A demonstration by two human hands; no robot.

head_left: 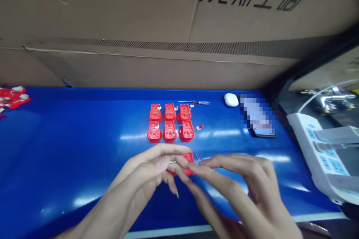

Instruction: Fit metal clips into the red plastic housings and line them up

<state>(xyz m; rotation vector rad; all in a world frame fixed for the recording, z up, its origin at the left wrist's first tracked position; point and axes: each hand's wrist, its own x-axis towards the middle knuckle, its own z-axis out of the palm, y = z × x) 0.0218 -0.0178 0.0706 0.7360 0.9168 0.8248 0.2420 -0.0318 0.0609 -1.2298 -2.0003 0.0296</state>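
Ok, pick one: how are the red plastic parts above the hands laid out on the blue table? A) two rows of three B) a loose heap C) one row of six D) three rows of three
A: the red plastic parts lie in two rows of three on the blue table.

From my remote station I see six moulded plastic housings [170, 131] in two rows of three on the workbench [70, 138]; a slim screwdriver [193, 102] lies just behind the rows; further right, an earbud case [231, 99] sits just left of a phone [263, 132]; a heap of similar parts [11, 97] lies at the far left; a power strip [316, 149] sits off the right edge; a cardboard carton [140, 15] stands behind the bench; a seventh housing [187, 160] sits in front of the rows, between the left hand [146, 168] and right hand [238, 179].
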